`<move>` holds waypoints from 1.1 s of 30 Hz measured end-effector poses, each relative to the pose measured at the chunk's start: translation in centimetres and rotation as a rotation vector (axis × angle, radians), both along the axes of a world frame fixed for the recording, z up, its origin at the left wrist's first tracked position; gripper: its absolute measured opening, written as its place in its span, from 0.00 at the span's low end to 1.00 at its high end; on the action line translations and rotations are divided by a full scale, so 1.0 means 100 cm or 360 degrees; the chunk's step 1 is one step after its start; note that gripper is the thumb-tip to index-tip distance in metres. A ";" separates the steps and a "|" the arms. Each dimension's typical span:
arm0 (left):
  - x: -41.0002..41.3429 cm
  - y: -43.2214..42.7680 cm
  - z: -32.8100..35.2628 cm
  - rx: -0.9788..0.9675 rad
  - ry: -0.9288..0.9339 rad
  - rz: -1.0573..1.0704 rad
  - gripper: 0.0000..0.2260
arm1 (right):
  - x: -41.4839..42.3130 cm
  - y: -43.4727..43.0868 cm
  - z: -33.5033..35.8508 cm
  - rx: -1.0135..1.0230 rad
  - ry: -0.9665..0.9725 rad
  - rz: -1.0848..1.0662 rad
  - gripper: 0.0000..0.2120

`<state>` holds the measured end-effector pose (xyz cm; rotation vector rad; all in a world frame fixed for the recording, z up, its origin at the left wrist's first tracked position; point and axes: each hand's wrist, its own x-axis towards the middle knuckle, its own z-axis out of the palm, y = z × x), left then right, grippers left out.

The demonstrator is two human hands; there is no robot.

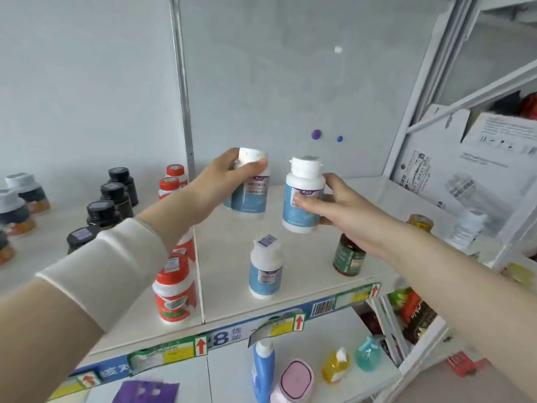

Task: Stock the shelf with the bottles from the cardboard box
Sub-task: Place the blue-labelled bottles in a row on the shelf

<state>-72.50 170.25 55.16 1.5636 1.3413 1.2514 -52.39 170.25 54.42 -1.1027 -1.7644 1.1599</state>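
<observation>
Bottles of white plastic with blue labels are the stock here, and two of them are held above the pale shelf board [305, 292]. The left hand [229, 175] grips the first white bottle [252, 196] high up, fingers curled round it just under the cap. A further one may sit behind it in the same grip, though the blur makes that hard to tell. The right hand [337, 205] holds the second white bottle [303, 199] by its body, thumb across the label, upright and just beside the first. A third matching bottle [266, 269] stands on the shelf below them, near the front edge. A brown bottle with a green label [348, 255] is to its right, and red-and-white bottles [174, 289] stand beyond the clear divider [200, 274] to its left. The step in hand looks like the placing itself, with both bottles carried in and not yet set down. The next move probably calls for lowering each one upright onto the bare board behind the standing bottle. Each grip should open only once the base sits flat, and the sleeve has to stay clear of the bottles at the front.
</observation>
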 end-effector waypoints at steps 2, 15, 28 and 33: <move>-0.004 0.021 -0.002 -0.0056 0.0052 0.0057 0.17 | -0.004 0.025 0.000 0.0004 -0.0072 0.0091 0.22; -0.029 0.103 -0.033 -0.0359 0.0933 0.0250 0.12 | -0.054 0.097 -0.036 0.0072 -0.0793 0.0462 0.19; -0.030 0.113 -0.042 -0.0412 0.1211 0.0124 0.19 | -0.069 0.094 -0.051 0.0095 -0.1000 0.0515 0.20; -0.030 0.115 -0.047 -0.0391 0.1254 0.0136 0.21 | -0.071 0.092 -0.053 0.0051 -0.0991 0.0489 0.23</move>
